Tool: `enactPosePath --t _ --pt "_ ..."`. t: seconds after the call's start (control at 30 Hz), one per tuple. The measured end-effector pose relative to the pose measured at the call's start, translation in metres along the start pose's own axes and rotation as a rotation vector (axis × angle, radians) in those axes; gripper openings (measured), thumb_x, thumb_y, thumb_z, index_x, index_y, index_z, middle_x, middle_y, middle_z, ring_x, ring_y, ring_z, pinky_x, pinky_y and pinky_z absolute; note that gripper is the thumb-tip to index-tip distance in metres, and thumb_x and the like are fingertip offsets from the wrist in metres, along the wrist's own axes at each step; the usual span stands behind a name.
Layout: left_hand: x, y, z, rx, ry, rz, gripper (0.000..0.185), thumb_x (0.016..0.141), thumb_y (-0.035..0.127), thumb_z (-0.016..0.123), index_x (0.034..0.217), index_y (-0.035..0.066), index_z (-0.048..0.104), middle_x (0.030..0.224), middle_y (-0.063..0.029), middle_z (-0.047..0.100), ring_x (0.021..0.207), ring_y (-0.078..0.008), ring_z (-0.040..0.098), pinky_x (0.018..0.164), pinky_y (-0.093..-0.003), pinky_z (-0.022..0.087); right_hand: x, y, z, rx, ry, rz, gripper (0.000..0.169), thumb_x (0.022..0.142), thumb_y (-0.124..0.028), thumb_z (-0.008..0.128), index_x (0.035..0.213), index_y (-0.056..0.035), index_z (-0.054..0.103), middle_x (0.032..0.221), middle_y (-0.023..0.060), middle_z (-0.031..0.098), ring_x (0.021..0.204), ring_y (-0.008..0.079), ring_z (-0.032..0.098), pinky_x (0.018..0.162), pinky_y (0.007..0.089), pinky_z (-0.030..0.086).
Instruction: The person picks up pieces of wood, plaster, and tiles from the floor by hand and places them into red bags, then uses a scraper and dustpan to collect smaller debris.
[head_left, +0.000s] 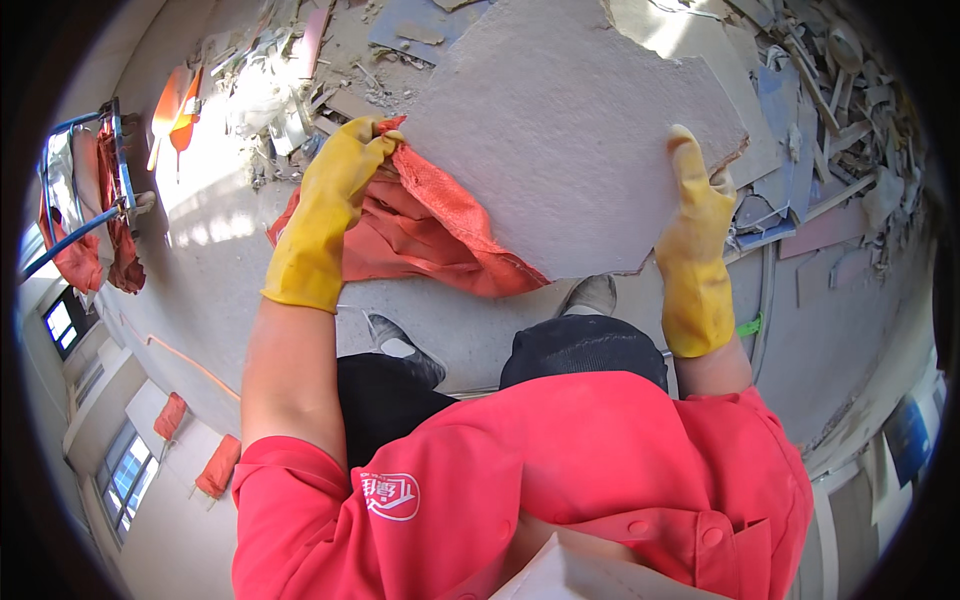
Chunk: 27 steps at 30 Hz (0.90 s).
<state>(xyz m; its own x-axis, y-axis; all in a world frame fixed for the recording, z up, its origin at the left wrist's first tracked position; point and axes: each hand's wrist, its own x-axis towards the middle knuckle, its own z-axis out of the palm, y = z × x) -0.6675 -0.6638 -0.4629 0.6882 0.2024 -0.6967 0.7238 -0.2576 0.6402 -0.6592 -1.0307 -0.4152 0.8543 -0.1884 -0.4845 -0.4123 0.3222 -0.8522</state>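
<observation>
In the head view a large broken sheet of grey board (555, 142), ragged along its edges, spans the space between my hands. My right hand (697, 176), in a yellow rubber glove, grips its right edge, with the thumb on top and the fingers mostly hidden beneath. My left hand (367, 150), gloved the same way, pinches the rim of a red woven sack (442, 225) beside the board's left edge. The sack hangs in folds from that hand, and the board's lower left part lies against its rim. How far the board reaches into the sack cannot be told.
Rubble and broken boards (795, 142) cover the floor at the upper right, with more debris (277, 97) at the upper left. Orange-bladed tools (184, 124) lie near the left wall. A blue metal frame (82, 232) holding sacks stands at the far left. Filled red sacks (217, 465) sit lower left.
</observation>
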Motion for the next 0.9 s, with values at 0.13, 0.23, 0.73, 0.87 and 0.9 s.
enactPosePath --t 0.13,0.23,0.73,0.87,0.9 --pt "-0.008 0.012 -0.022 -0.242 0.173 0.136 0.019 0.105 0.011 0.059 0.119 0.001 0.067 0.102 -0.0025 0.067 0.087 -0.0115 0.064 0.081 -0.0269 0.054 0.003 0.005 -0.017 -0.033 -0.026 -0.034 0.043 0.096 -0.029 0.078 0.125 0.0007 0.067 0.112 0.0072 0.072 0.097 0.0156 0.069 0.086 0.0308 0.056" --pt "-0.016 0.033 -0.008 -0.311 0.147 0.262 0.019 0.105 0.012 0.06 0.118 0.001 0.068 0.102 -0.0028 0.068 0.087 -0.0129 0.065 0.083 -0.0284 0.055 0.002 0.002 -0.009 -0.032 0.01 -0.044 0.047 0.096 -0.031 0.078 0.129 0.0012 0.065 0.112 0.0087 0.071 0.097 0.0177 0.07 0.087 0.032 0.057" --pt "-0.064 0.131 0.035 -0.049 -0.016 0.651 0.027 0.105 0.014 0.06 0.121 -0.005 0.07 0.12 -0.0072 0.074 0.109 -0.0147 0.067 0.104 -0.0276 0.049 -0.002 0.01 0.007 -0.001 0.022 -0.036 0.038 0.097 -0.026 0.079 0.121 0.0015 0.069 0.111 0.0065 0.072 0.093 0.0146 0.069 0.083 0.03 0.056" --pt "-0.073 0.129 0.041 0.057 0.299 0.686 0.045 0.101 0.02 0.07 0.138 -0.005 0.061 0.139 -0.0151 0.066 0.127 -0.0218 0.062 0.113 -0.0331 0.044 0.003 0.026 0.012 0.003 0.076 -0.035 0.036 0.098 -0.026 0.079 0.118 0.002 0.071 0.111 0.0051 0.071 0.092 0.0122 0.066 0.082 0.0284 0.054" --pt "-0.079 0.121 0.041 0.145 0.396 0.714 0.054 0.097 0.023 0.075 0.14 -0.005 0.059 0.141 -0.017 0.064 0.129 -0.0255 0.061 0.114 -0.0354 0.045 0.002 0.026 0.011 0.015 0.057 -0.038 0.035 0.098 -0.027 0.078 0.118 0.0023 0.071 0.111 0.0049 0.071 0.093 0.0118 0.066 0.082 0.0285 0.053"
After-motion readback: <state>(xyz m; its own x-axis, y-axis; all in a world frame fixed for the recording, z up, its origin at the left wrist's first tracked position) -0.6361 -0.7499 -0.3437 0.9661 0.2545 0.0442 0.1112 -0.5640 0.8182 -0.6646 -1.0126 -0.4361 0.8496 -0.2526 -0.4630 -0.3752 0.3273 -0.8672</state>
